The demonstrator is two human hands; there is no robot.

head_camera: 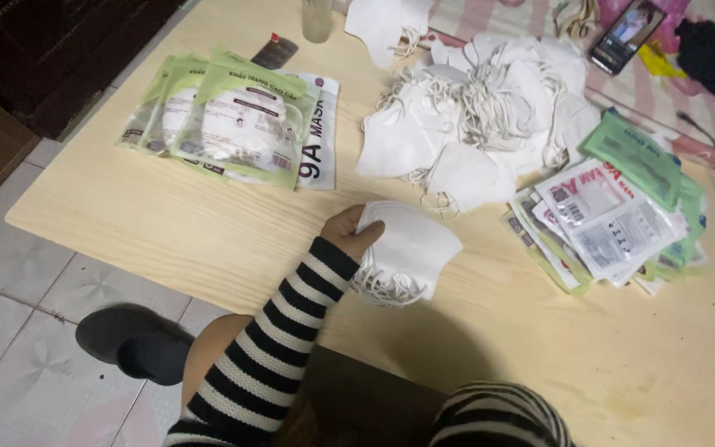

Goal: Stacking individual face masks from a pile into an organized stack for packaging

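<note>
Left hand gripping white masks

Dim, warm indoor light, soft shadows on the table, slight overall blur.

— From where do I see the scene?
— I have only one view, from the head. It looks steeply down and forward over the wooden table, quite near.
— What fills it?
— The near table edge, floor tiles at left, a striped sleeve below.
</note>
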